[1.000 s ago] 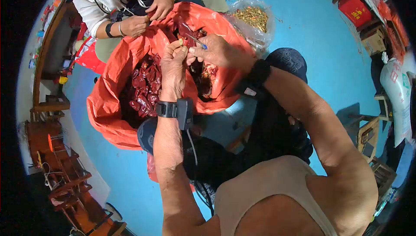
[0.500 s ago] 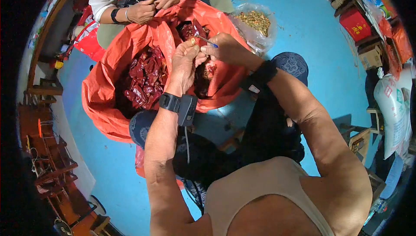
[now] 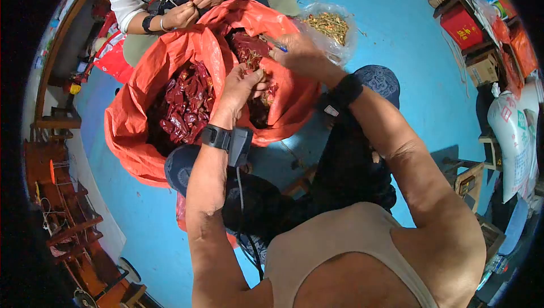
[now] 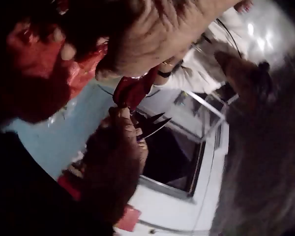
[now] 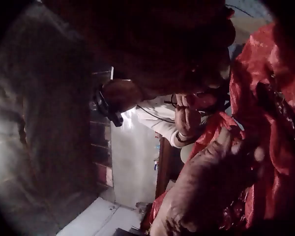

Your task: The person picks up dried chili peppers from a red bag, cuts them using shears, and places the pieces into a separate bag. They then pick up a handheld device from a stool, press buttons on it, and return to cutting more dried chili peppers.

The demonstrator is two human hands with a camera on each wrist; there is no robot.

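My right hand (image 3: 300, 53) grips scissors (image 3: 282, 48) with a bit of blue on them, above the right-hand opening of the orange-red sack (image 3: 127, 132). In the left wrist view the scissor blades (image 4: 156, 127) stand apart beside the right hand (image 4: 113, 157), and a dark red dried chilli (image 4: 132, 91) touches its fingertips. My left hand (image 3: 241, 87) is lower and to the left, over the same opening, its fingers bent; whether anything is between them cannot be told. Dried chillies (image 3: 184, 104) fill the left-hand opening.
Another person's hands (image 3: 195, 7) meet at the sack's far edge. A clear bag of stems (image 3: 328, 28) lies on the blue floor (image 3: 396, 42) behind the sack. Shelving (image 3: 51, 81) stands left; a red box (image 3: 463, 29) and white sack (image 3: 507, 144) are at right.
My hands were together at a chilli and have moved apart. The scissors have shifted slightly up and right, while my left hand has lowered a little. The other person's hands have moved slightly.
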